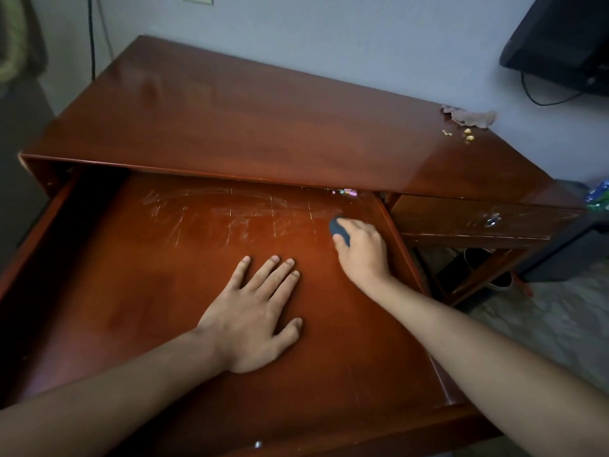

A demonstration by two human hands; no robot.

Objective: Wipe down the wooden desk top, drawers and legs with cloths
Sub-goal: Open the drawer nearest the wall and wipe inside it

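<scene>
A reddish-brown wooden desk [250, 123] stands against the wall with its wide drawer [171, 265] pulled far out. The drawer floor shows pale scratches and dusty streaks near the back. My left hand [255, 311] lies flat on the drawer floor with fingers spread. My right hand [362, 249] grips a small dark grey cloth [338, 228] and presses it on the drawer floor near the right side wall. Most of the cloth is hidden under my fingers. A second, brownish cloth [469, 116] lies crumpled on the desk top's far right corner.
Small yellow crumbs [466, 135] lie beside the brown cloth. Tiny pink and coloured bits [347, 192] sit at the drawer's back right. A smaller shut drawer with a metal knob [492, 220] is at the right. A dark monitor [560, 41] hangs upper right. A bowl [487, 268] sits under the desk.
</scene>
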